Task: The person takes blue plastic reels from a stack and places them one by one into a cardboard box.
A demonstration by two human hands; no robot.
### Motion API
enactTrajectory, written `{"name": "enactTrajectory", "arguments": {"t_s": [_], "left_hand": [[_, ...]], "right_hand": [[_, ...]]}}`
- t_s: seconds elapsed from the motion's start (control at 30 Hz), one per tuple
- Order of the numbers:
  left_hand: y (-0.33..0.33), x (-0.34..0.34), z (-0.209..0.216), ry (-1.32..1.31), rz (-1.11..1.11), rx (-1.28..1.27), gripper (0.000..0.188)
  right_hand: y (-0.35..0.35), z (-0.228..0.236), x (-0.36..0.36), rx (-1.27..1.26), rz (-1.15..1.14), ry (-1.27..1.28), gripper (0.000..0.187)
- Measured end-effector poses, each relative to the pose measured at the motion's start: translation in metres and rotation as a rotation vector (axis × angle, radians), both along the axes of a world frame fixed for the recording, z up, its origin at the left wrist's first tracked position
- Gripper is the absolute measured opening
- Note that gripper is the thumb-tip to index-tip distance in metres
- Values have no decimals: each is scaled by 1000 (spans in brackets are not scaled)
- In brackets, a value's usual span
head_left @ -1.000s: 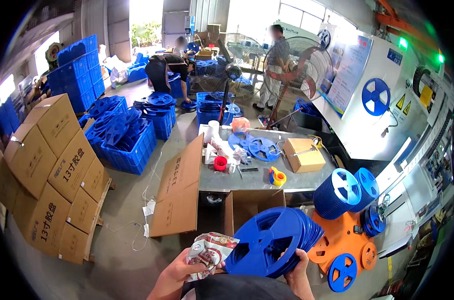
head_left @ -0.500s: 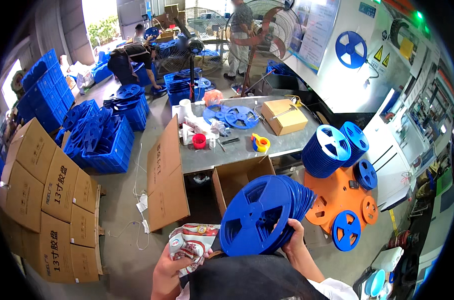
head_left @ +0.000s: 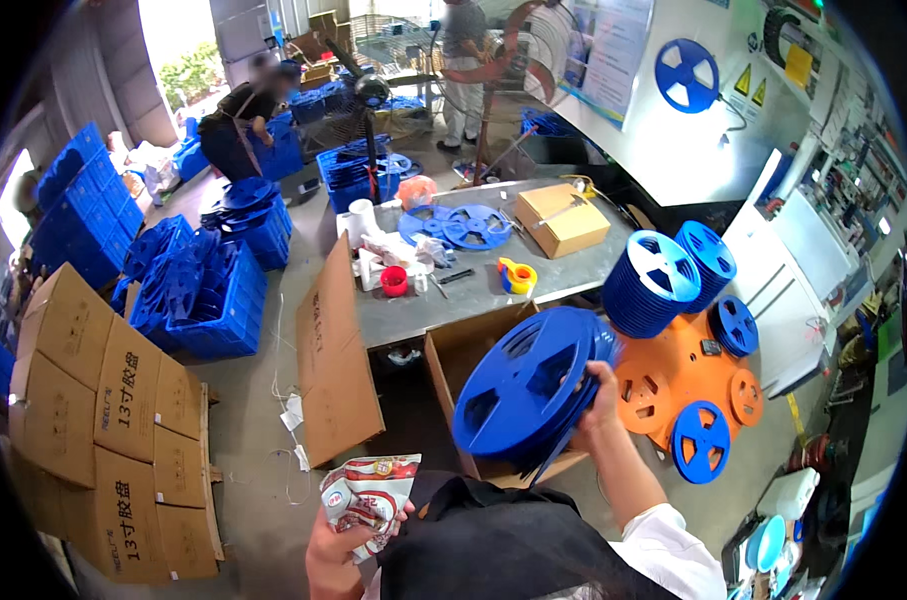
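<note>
In my left hand (head_left: 341, 540), near the lower edge, is a crumpled white and red snack packet (head_left: 371, 500), its upper part sticking out above my fingers. My right hand (head_left: 601, 402) grips the right edge of a stack of blue plastic reels (head_left: 523, 385). The stack is tilted, its front disc facing up and left. It hangs over the open cardboard box (head_left: 443, 365), hiding much of it. One disc at the bottom of the stack splays away from the others. The fingers of my right hand are partly hidden behind the reels.
A grey table (head_left: 383, 325) bears tape, loose blue reels (head_left: 463, 227) and a small carton (head_left: 563, 222). To the right, reel stacks (head_left: 651, 285) stand on an orange plate (head_left: 668, 355). Cartons (head_left: 123, 430) and blue crates (head_left: 223, 310) are at left. Two people stand farther back.
My right hand has moved the reel stack up and forward, away from my body and over the box. The packet stays in my left hand. A person at the back has straightened up.
</note>
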State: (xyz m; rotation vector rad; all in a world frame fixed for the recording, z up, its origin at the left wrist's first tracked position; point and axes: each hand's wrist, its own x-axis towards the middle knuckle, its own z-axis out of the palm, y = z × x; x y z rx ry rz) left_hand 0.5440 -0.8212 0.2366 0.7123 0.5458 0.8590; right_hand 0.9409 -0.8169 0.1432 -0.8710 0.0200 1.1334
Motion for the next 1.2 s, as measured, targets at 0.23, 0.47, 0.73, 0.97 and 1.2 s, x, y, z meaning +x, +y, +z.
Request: {"name": "enactTrajectory", "arguments": {"t_s": [0.23,0.47,0.73,0.97,1.2], "left_hand": [[-22,-9,0,47,79,-45,65],[-20,-10,25,113,49,65,65],[1,30,109,275,-121,555,62],[23,42,112,290,-412,908,61],[17,41,106,205,-394,883,59]], "right_hand": [[73,37,76,385,-175,-160,13],[31,45,62,200,34,-276,16],[-28,3,18,-139,365,-146,18],[-52,-22,0,-122,324,-14,14],[-71,-5,-51,-295,151,-76,14]]}}
